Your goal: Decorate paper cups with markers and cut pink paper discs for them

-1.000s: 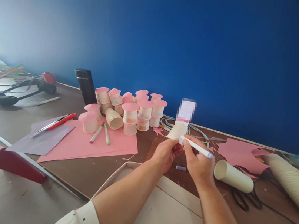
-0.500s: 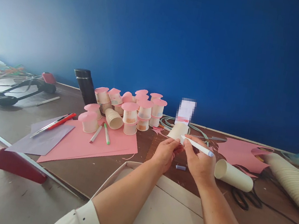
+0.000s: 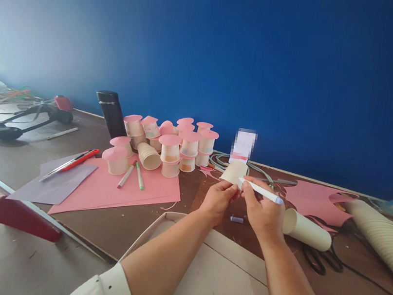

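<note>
Both hands had drifted a touch farther from the body over the last second, carrying what they held with them. Everything else lay as it had.

A blue wall (image 3: 231, 64) backed the brown table (image 3: 102, 232). On the table lay a pink sheet (image 3: 101, 192), with a cluster of pink-topped cups (image 3: 170, 146) at its far edge. To the right were a long stack of cups (image 3: 385, 240) and one loose cup (image 3: 307, 229), both on their sides.

The left hand (image 3: 216, 201) pinched a paper cup (image 3: 234, 172) between thumb and fingers, held off the table, mouth tilted away. The right hand (image 3: 264, 214) was closed around a marker (image 3: 260, 190) in a writing grip. The cup sat just ahead and to the left of that hand. The marker's long axis ran nearly level, its tip touching the cup's near wall and its blue end pointing right. Both hands met at the cup. The marker cap (image 3: 236, 219) lay on the table just below, between the wrists.
</note>
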### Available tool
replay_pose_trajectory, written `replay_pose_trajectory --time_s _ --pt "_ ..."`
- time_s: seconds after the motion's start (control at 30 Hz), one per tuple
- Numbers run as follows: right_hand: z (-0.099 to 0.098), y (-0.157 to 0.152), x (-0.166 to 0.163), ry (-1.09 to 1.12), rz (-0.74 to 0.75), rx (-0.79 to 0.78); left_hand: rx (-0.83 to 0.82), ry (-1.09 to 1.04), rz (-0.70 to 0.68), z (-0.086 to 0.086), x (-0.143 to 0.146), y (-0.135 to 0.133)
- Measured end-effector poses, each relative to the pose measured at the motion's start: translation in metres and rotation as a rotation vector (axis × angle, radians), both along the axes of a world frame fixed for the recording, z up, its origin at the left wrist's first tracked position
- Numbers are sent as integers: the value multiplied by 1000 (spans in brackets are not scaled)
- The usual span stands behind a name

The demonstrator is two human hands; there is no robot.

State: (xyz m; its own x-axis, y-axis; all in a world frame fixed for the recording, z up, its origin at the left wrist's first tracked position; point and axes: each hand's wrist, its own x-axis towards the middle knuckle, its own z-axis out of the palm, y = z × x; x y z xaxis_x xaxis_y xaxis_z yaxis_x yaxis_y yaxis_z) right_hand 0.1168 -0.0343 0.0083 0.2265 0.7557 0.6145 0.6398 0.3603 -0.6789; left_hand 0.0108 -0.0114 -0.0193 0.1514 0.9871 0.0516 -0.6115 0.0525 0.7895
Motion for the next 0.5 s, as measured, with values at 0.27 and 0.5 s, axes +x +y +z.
replay_pose_trajectory --time_s 0.27,0.5 --pt "3 -2 -1 -13 -5 -8 -14 11 12 1 0 -1" --pt "-1 0 1 3 -7 -12 -3 15 5 -2 0 0"
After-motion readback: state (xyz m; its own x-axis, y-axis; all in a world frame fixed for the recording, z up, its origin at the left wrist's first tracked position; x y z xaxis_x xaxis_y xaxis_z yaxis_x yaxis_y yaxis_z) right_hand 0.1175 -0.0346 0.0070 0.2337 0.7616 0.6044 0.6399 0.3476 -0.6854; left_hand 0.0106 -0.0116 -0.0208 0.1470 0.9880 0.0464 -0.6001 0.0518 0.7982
